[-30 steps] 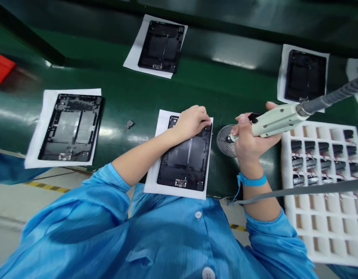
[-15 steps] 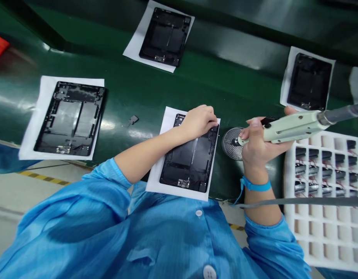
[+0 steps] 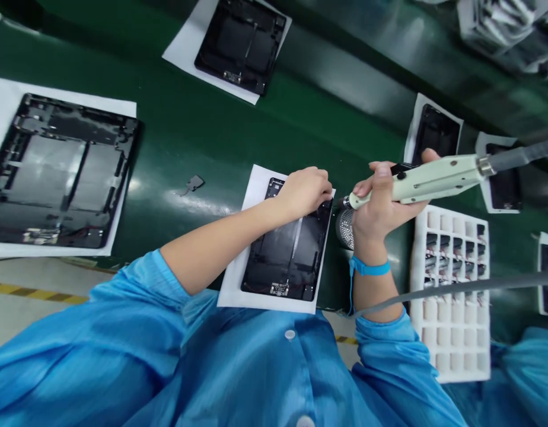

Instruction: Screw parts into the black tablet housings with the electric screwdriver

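A black open tablet housing (image 3: 280, 255) lies on a white sheet (image 3: 232, 284) in front of me. My left hand (image 3: 306, 188) rests over its upper right corner, fingers curled and pressed together; what they pinch, if anything, is hidden. My right hand (image 3: 375, 204) is wrapped round a pale green electric screwdriver (image 3: 438, 179), its tip pointing left close to that same corner. Below the tip stands a round perforated metal dish (image 3: 344, 228), partly hidden by my right hand. A small dark part with a thin lead (image 3: 194, 182) lies on the bench, left of the sheet.
Another tablet housing (image 3: 64, 172) lies left on white paper, one more (image 3: 241, 44) at the back, and several stand at right. A white foam tray (image 3: 461, 370) with small dark parts sits right. A grey cable (image 3: 461, 287) crosses above it. A person's blue sleeve (image 3: 529, 370) shows lower right.
My right hand has brought the screwdriver leftward, off the perforated dish and towards the housing's corner. My left hand stays at that corner. The view has turned to the right.
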Motion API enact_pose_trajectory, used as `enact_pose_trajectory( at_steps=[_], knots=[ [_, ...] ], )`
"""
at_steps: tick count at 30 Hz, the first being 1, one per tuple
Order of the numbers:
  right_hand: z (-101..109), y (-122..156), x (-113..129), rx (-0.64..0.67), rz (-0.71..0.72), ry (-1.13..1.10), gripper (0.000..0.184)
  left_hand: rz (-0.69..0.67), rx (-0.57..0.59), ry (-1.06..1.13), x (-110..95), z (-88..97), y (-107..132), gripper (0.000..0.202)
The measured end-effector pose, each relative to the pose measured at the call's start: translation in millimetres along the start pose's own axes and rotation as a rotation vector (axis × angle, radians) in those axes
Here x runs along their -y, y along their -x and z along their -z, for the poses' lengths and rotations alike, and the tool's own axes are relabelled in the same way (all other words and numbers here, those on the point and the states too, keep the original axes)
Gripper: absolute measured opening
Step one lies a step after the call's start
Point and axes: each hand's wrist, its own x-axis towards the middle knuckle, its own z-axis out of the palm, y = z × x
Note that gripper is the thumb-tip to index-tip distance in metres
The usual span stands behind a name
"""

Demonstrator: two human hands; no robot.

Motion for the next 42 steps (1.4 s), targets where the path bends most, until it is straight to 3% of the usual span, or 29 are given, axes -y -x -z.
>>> enact_pose_trajectory(
  at_steps=[8, 15, 21, 24, 28, 31, 35, 38, 42],
  knots=[
    [-3, 7, 2, 0.013, 0.038, 0.118, 0.061, 0.024, 0.000, 0.016, -7, 0.2, -2, 0.024],
    [0, 8, 1, 0.054, 0.073, 0.197, 0.070, 0.003, -0.018, 0.025, -7, -3.7, -2, 0.025],
    [0, 14, -6, 0.078, 0.036, 0.098, 0.058, 0.023, 0.002, 0.034, -8, -1.0, -2, 0.025],
    [-7, 16, -9, 0.023, 0.062, 0.139, 0.061, 0.028, 0.001, 0.035, -9, 1.7, -1, 0.024],
    [-13, 11, -3, -0.001, 0.069, 0.017, 0.063, 0.034, 0.053, -0.016, -9, 6.0, -1, 0.024],
    [-2, 1, 13, 0.007, 0.023, -0.027, 0.055, 0.030, 0.054, -0.034, -8, 6.4, -1, 0.023],
    [28, -6, 31, -0.062, 0.027, -0.043, 0.054, 0.023, 0.017, -0.016, -4, 2.5, -2, 0.022],
    [44, -4, 31, -0.089, 0.012, 0.028, 0.059, 0.008, -0.005, -0.010, -2, -0.5, -2, 0.022],
    [49, 2, 25, -0.096, -0.040, 0.112, 0.059, -0.010, -0.029, -0.021, 0, -1.3, -2, 0.022]
  ],
)
